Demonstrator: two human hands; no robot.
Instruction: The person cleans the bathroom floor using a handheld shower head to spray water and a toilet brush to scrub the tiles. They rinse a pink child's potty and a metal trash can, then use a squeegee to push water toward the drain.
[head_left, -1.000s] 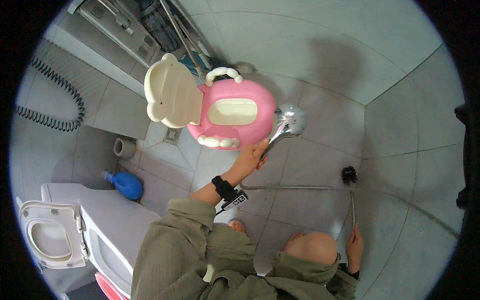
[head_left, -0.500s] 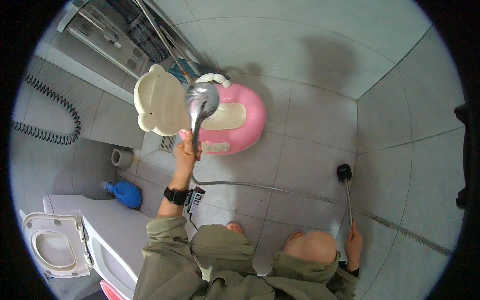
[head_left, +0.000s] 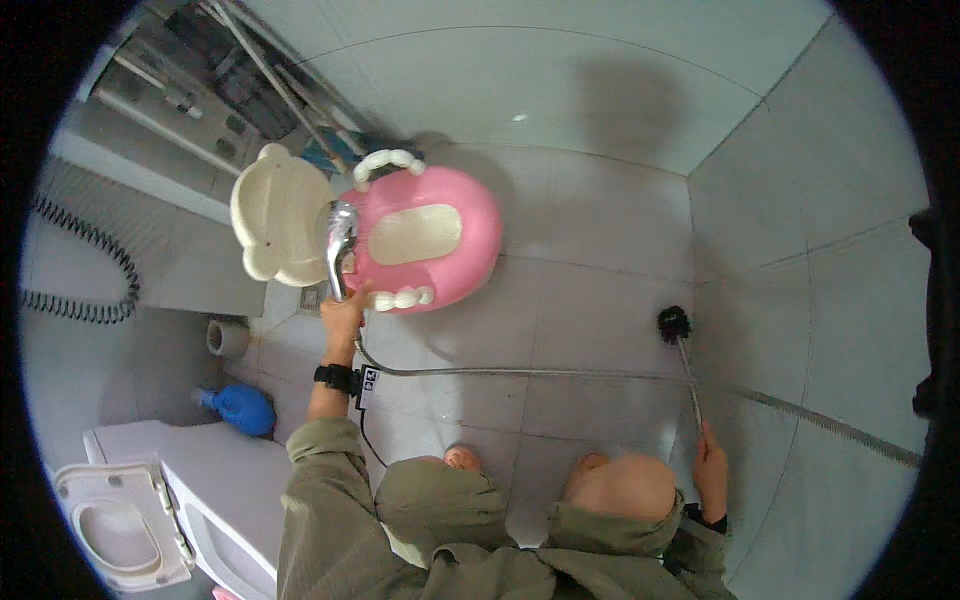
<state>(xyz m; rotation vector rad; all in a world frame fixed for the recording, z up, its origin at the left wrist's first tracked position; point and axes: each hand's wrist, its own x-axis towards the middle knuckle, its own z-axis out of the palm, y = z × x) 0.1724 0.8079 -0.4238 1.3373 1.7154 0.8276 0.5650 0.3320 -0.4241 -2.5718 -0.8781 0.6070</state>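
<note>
In my left hand [head_left: 342, 318] is a chrome shower head [head_left: 342, 238], its fingers wrapped round the handle. It is over the left side of a pink child's potty [head_left: 482, 225], its spray face tilted toward the potty's pale basin. The potty's cream lid [head_left: 282, 225] stands open on the left, beside the shower head. From the handle a metal hose [head_left: 520, 372] runs right across the view. Low on the right, my right hand [head_left: 711, 470] is closed on the metal handle of a toilet brush [head_left: 675, 324]. The brush's black bristles are near the right wall, apart from the potty.
A white toilet [head_left: 190, 460] with its lid up stands at lower left, a blue bottle-like container [head_left: 243, 408] behind it. A grey-white pipe end [head_left: 228, 338] juts out nearby. Mops with long poles [head_left: 270, 70] lean at the back left. A coiled black cord [head_left: 120, 265] hangs left.
My left hand has moved the shower head left and tilted it, from over the potty's back edge to its left side. The view has shifted slightly. My right hand still holds the brush.
</note>
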